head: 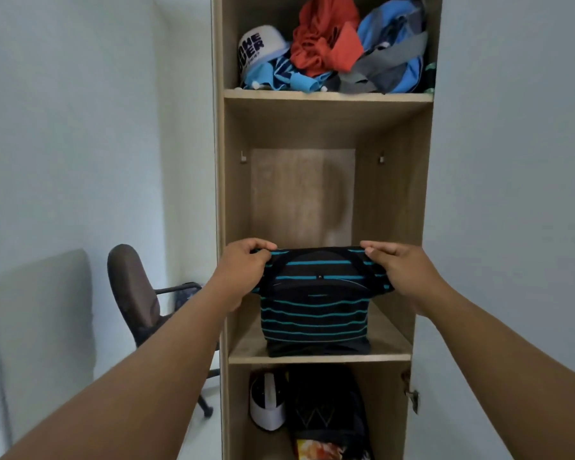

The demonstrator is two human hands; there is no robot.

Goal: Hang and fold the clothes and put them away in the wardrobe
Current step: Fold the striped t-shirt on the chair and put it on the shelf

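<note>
Two hands share this job, and both of my forearms reach forward and slightly up into the wardrobe [422,180]. My left hand [243,270] pinches the shirt's [316,313] top fold at its left corner, fingers curled over the edge and thumb underneath; my right hand [402,270] does the same at the right corner, knuckles up. Between them the folded striped shirt hangs soft and light, sagging a little in the middle, its lower end already resting on the shelf [392,346] just below my hands. I judge it floppy enough to come undone if I let one corner go, so the two top corners are the right places to hold, and it should be laid down evenly. Below the shelf sits a cap [266,403] beside a dark bag [326,403]. Far above my hands, the top shelf holds a loose heap of clothes [342,51] and another cap [259,48].
</note>
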